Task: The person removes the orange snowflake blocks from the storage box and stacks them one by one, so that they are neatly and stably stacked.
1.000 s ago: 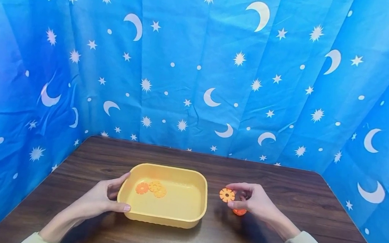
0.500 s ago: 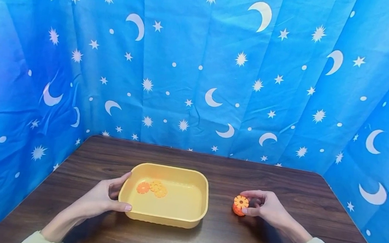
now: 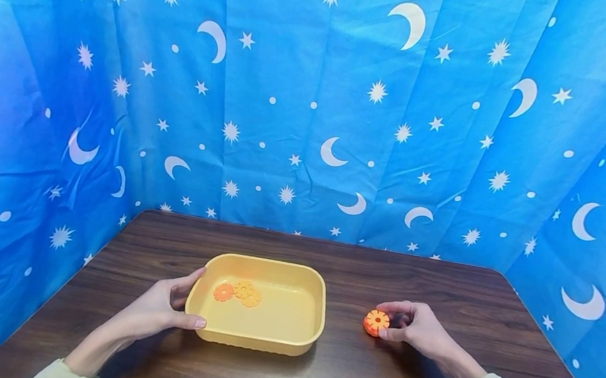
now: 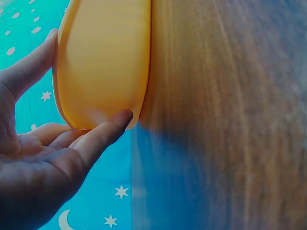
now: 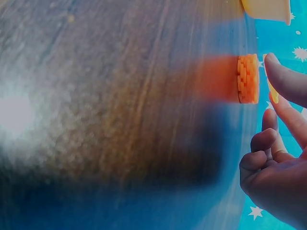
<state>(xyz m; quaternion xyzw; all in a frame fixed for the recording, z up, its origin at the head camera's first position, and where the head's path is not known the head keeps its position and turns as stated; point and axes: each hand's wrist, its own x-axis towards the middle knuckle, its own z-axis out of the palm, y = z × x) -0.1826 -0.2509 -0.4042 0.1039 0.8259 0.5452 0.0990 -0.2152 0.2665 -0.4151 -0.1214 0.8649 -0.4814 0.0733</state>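
A shallow yellow plastic tub stands left of centre on the table. My left hand grips its left end, thumb and fingers spread along the wall, as the left wrist view also shows with the tub. Between thumb and fingertips my right hand pinches a light-orange notched flower disc. Just below that disc sits a short stack of darker orange discs. In the right wrist view a small gap parts the held disc from the stack.
Inside the tub, toward its left side, lie an orange flower disc and two yellow-orange ones, partly overlapping. The dark wood-grain table is enclosed by blue curtains with moons and stars.
My right hand has carried the pinched disc right, from left of the stack to over it, and lowered it. The left hand and the tub have stayed put.
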